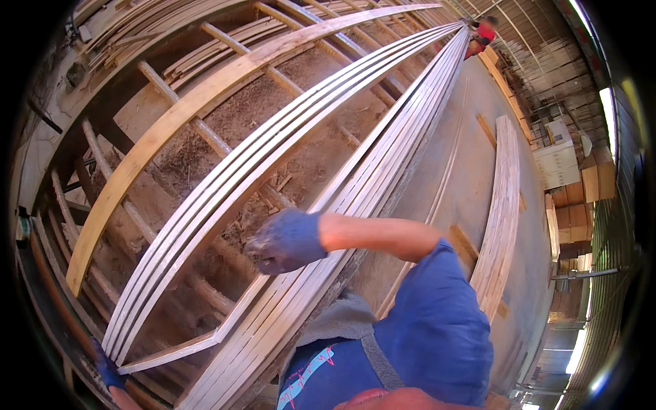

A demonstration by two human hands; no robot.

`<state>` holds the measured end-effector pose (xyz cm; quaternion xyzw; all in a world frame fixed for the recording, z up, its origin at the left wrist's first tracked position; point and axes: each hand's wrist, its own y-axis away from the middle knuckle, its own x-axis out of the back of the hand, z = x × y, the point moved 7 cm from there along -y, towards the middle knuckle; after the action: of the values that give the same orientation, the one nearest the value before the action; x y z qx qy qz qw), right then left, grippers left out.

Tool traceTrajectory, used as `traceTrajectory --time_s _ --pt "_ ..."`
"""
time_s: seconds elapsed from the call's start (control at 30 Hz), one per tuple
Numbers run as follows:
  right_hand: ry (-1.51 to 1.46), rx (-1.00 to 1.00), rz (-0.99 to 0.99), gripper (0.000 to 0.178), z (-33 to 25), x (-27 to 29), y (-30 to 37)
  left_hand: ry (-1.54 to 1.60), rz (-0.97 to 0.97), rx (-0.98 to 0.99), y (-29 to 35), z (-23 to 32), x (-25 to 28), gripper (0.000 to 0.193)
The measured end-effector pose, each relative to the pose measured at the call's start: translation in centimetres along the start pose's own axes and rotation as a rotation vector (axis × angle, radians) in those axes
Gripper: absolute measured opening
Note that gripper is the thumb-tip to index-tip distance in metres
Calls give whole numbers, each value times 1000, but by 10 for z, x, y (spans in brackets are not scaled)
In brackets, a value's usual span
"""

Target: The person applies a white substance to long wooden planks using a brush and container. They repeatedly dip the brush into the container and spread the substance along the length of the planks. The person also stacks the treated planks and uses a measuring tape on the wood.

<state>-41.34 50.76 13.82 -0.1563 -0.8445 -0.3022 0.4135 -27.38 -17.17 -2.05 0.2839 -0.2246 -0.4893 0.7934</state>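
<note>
My right hand [287, 242], in a dark blue glove, is closed with its fingers curled. It hovers over the near edge of a stack of long pale boards [355, 191]; whatever is in the fingers, if anything, is hidden. At the lower left, my left hand [108, 369], also in a blue glove, is at the near ends of several long white-edged boards [225, 181], its fingers only partly visible. Those boards look curved and lie side by side. A short pale piece of wood [171, 353] runs from near the left hand toward the stack.
A single wide plank [157, 140] lies across metal rungs [212, 137] over sawdust [301, 164]. At the far end, a person in red [484, 33] stands by the boards. Another bundle of boards [497, 225] lies to the right, near a white box-like unit [557, 160].
</note>
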Motion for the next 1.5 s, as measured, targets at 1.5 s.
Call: traceTrajectory --time_s 1.5 --pt "-1909 -515 504 36 97 -80 -156 -220 -134 -198 155 -68 -38 54"
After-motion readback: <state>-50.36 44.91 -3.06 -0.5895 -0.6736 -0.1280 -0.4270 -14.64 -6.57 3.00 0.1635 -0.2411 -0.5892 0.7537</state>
